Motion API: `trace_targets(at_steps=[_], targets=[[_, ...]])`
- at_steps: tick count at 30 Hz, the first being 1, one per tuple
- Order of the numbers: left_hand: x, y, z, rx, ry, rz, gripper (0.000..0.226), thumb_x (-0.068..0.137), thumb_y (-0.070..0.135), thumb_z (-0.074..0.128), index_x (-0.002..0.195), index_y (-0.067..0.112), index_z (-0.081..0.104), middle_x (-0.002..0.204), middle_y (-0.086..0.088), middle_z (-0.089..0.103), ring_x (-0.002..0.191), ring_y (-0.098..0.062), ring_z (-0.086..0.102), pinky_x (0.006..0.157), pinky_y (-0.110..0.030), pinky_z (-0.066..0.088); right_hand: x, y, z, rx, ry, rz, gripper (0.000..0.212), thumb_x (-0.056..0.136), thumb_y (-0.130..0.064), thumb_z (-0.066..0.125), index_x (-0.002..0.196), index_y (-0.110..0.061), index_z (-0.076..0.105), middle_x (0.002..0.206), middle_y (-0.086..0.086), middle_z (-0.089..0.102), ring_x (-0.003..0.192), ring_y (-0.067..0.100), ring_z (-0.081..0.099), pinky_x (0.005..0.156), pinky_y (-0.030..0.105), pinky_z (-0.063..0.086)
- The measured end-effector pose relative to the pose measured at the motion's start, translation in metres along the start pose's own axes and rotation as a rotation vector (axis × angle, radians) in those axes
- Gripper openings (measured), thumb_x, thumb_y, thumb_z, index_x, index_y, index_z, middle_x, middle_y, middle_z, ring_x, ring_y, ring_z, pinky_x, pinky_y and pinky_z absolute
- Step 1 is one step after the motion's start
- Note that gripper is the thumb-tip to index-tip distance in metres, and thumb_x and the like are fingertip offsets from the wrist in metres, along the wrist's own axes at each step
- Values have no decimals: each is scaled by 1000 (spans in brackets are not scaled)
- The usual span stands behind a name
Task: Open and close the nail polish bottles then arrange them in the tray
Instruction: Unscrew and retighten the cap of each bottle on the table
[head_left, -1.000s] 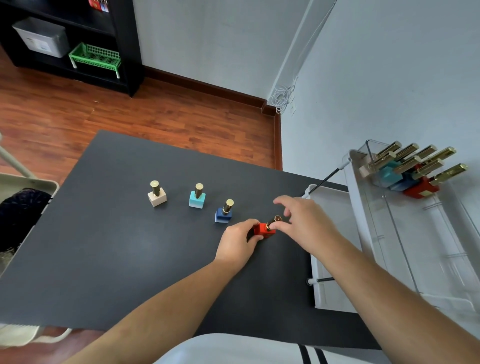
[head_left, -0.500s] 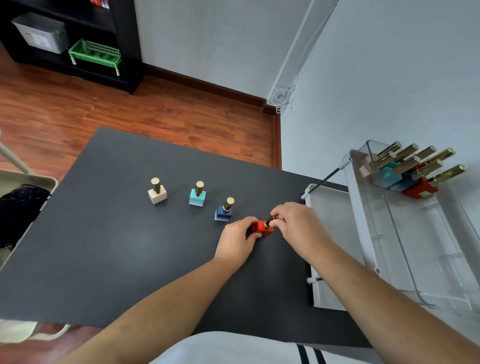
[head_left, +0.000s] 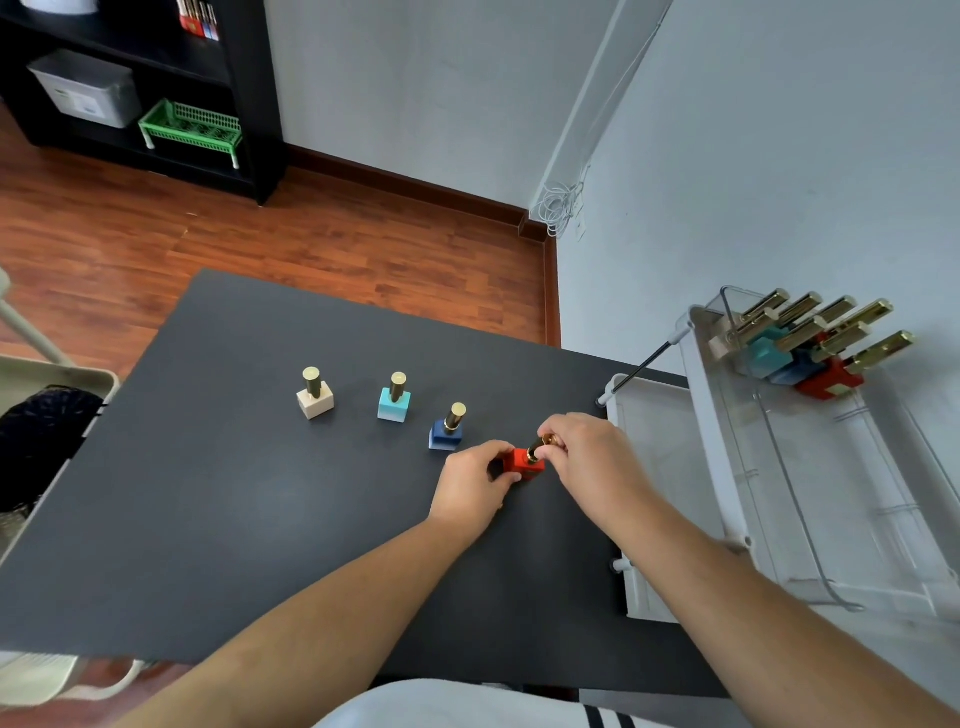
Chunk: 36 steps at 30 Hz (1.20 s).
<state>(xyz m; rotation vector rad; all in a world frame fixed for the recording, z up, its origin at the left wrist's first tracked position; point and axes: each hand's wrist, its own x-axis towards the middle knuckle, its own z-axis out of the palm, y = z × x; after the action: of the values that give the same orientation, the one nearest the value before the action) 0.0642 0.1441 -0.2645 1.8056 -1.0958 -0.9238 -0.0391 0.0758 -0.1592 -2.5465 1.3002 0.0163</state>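
A red nail polish bottle (head_left: 523, 462) stands on the black table (head_left: 234, 493). My left hand (head_left: 475, 483) grips its square base. My right hand (head_left: 584, 454) pinches its gold cap (head_left: 537, 448) from above. To the left, in a row, stand a blue bottle (head_left: 447, 432), a light blue bottle (head_left: 395, 401) and a cream bottle (head_left: 315, 398), all capped in gold. At the right, a clear tray (head_left: 779, 467) holds several capped bottles (head_left: 810, 348) at its far end.
A white cart shelf (head_left: 649, 457) sits between the table's right edge and the clear tray. A beige bin with a dark item (head_left: 36, 436) stands at the left. A black shelf unit with a green basket (head_left: 192, 127) is at the far wall.
My right hand went from open fingers near the cap to closed on the gold cap. My left hand stayed on the red base. The view shifted slightly.
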Motion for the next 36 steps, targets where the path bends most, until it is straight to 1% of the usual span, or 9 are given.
trace_targets(at_steps=[2, 5, 10, 15, 20, 23, 28, 33, 36], targets=[[-2, 1, -2, -10, -18, -26, 39, 85, 14, 68, 122, 23, 60, 107, 3, 67, 65, -8, 59, 74, -17, 51, -4, 0, 1, 11, 10, 1, 26, 86, -24, 63, 109, -14, 60, 97, 6, 65, 92, 26, 59, 78, 34, 47], [-10, -3, -10, -31, -32, -82, 49, 83, 15, 70, 128, 27, 55, 109, 10, 64, 69, -8, 64, 80, -20, 53, -10, 3, 2, 53, 52, 36, 42, 83, -25, 66, 123, -19, 53, 101, 4, 64, 91, 22, 58, 80, 32, 48], [-39, -26, -32, 56, -42, -70, 31, 83, 18, 70, 110, 31, 64, 92, 22, 63, 56, -3, 51, 68, -9, 47, -31, 12, 16, 155, 234, 91, 14, 85, -12, 62, 98, -14, 65, 77, -6, 52, 68, 13, 48, 62, 23, 39], [-54, -43, -63, 59, 163, -122, 23, 79, 20, 74, 93, 35, 62, 91, 16, 66, 55, -4, 48, 64, -8, 44, -49, 23, 56, 409, 249, 255, 30, 80, -13, 68, 108, -19, 61, 102, -3, 62, 84, 9, 52, 71, 15, 38], [-34, -38, -82, 92, 174, -195, 49, 78, 22, 75, 122, 30, 54, 107, 23, 58, 55, -2, 52, 64, -7, 41, -35, 24, 73, 571, 128, 292, 52, 76, -23, 73, 123, -28, 51, 118, -11, 55, 110, 13, 51, 88, 24, 38], [-17, -29, -80, 86, 97, -208, 61, 77, 23, 76, 130, 33, 48, 94, 14, 61, 57, 1, 55, 65, -11, 42, -23, 24, 76, 574, 121, 284, 55, 75, -26, 75, 124, -26, 50, 115, -11, 54, 113, 14, 50, 88, 24, 36], [7, -18, -70, 39, 102, -211, 35, 80, 25, 74, 109, 36, 58, 72, -6, 64, 69, -22, 63, 64, -19, 47, -8, 27, 78, 459, 95, 289, 44, 77, -29, 72, 119, -21, 59, 108, 5, 63, 100, 21, 54, 84, 28, 42], [8, -14, -70, -9, 113, -207, 23, 79, 22, 75, 96, 32, 64, 76, -5, 66, 58, -9, 55, 63, -20, 48, -8, 21, 69, 436, 140, 261, 30, 77, -27, 72, 104, -17, 64, 96, 6, 64, 94, 24, 55, 76, 29, 40], [6, 2, -75, -45, 118, -154, 20, 78, 24, 76, 90, 35, 66, 72, 2, 66, 48, -1, 53, 53, -10, 43, -6, 13, 49, 439, 181, 234, 31, 78, -30, 72, 105, -18, 64, 101, 4, 66, 95, 22, 57, 79, 28, 42]])
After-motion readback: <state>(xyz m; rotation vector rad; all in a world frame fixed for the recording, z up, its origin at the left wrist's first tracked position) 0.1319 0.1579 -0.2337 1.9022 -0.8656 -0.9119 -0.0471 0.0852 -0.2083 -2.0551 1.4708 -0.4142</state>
